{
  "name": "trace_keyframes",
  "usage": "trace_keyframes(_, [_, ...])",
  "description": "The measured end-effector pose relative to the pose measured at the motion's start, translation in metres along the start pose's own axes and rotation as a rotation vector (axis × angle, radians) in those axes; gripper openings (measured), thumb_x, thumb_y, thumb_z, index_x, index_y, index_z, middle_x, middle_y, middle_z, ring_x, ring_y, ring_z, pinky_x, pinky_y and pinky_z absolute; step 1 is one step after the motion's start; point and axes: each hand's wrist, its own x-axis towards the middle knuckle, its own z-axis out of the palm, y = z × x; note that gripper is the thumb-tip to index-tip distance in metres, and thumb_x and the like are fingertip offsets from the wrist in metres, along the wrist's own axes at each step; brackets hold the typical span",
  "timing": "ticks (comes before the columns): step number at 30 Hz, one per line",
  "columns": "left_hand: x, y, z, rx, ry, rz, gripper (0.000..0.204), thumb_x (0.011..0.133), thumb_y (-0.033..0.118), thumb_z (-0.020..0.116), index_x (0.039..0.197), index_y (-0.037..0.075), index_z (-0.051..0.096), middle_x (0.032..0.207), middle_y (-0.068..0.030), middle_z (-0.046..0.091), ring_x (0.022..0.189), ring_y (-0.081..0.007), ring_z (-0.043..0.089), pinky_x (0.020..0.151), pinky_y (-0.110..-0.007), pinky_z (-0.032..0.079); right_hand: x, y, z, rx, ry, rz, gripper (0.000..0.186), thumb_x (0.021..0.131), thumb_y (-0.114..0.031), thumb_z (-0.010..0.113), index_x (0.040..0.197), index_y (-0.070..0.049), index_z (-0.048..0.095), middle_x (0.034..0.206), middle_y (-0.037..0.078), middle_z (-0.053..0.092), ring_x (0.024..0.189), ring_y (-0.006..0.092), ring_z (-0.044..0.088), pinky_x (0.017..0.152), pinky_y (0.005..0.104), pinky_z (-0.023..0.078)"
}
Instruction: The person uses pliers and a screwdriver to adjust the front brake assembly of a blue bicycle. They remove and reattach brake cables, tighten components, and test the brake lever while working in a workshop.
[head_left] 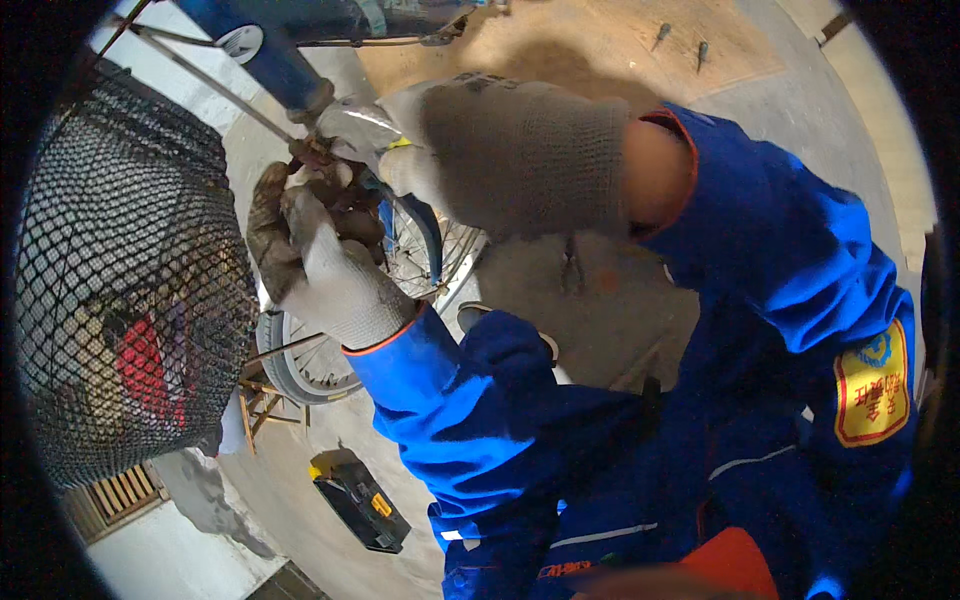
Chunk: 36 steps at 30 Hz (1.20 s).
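A bicycle with a blue frame tube (275, 70) stands in front of me, its spoked wheel (290, 365) and a dark blue curved mudguard (425, 235) below. My left hand (325, 250), in a white knit glove with dark, dirty fingers, curls around small parts at the tube's lower end; what it grips is hidden. My right hand (510, 150), also gloved, reaches in from the right to the same spot. Its fingers are bent in around something with a bright yellow bit (400, 143), beside a shiny silvery piece (365, 122). The right glove hides most of that.
A black mesh-covered basket (130, 260) with red and yellowish contents fills the left. Below are a wooden stool (262, 408) and a black-and-yellow toolbox (362, 500). Pliers (571, 268) lie on the floor; two screwdriver-like tools (703, 52) rest on a brown board (600, 50).
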Motion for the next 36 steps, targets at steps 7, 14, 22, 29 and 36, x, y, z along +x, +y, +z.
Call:
trace_keyframes(7, [-0.01,0.015,0.002,0.019,0.051,-0.08,0.021,0.093,0.012,0.061,0.104,-0.005,0.063,0.078,-0.0089,0.064,0.045,-0.0066,0.045,0.041,-0.02,0.031,-0.003,0.002,-0.005,0.003,-0.165,0.019,0.018,0.09,-0.013,0.059,0.102,-0.003,0.067,0.087,0.016,0.062,0.076,0.0275,0.068,0.065,0.035,0.057])
trace_keyframes(14, [0.001,0.002,0.009,0.146,0.033,0.042,0.023,0.09,0.013,0.069,0.107,-0.002,0.066,0.088,-0.009,0.068,0.061,-0.0098,0.058,0.051,-0.021,0.043,0.013,-0.002,-0.018,0.293,-0.403,0.187,0.017,0.089,-0.011,0.061,0.102,-0.001,0.066,0.085,0.016,0.063,0.077,0.025,0.069,0.066,0.0341,0.058])
trace_keyframes(22, [0.011,-0.008,0.003,0.345,-0.054,0.272,0.03,0.093,0.005,0.06,0.12,-0.007,0.064,0.086,-0.0095,0.067,0.071,-0.0117,0.062,0.065,-0.025,0.052,0.005,0.0,0.003,-0.162,-0.005,-0.186,0.016,0.088,-0.013,0.062,0.097,0.001,0.066,0.084,0.019,0.061,0.079,0.0296,0.066,0.07,0.039,0.055])
trace_keyframes(29, [0.018,0.004,0.001,0.25,-0.119,0.136,0.029,0.093,0.005,0.06,0.12,-0.007,0.065,0.084,-0.0077,0.068,0.066,-0.0115,0.061,0.057,-0.024,0.048,0.004,-0.008,0.027,-0.017,0.345,-0.142,0.019,0.091,-0.014,0.063,0.092,0.005,0.062,0.089,0.022,0.059,0.076,0.0349,0.061,0.068,0.0437,0.049])
trace_keyframes(36, [0.034,-0.007,0.005,0.285,-0.082,0.328,0.028,0.091,0.004,0.063,0.116,-0.008,0.067,0.087,-0.0098,0.07,0.068,-0.0113,0.062,0.057,-0.023,0.047,0.013,-0.016,0.058,0.136,0.519,0.071,0.028,0.09,-0.016,0.066,0.105,0.005,0.056,0.089,0.023,0.057,0.081,0.0386,0.059,0.071,0.0448,0.048])
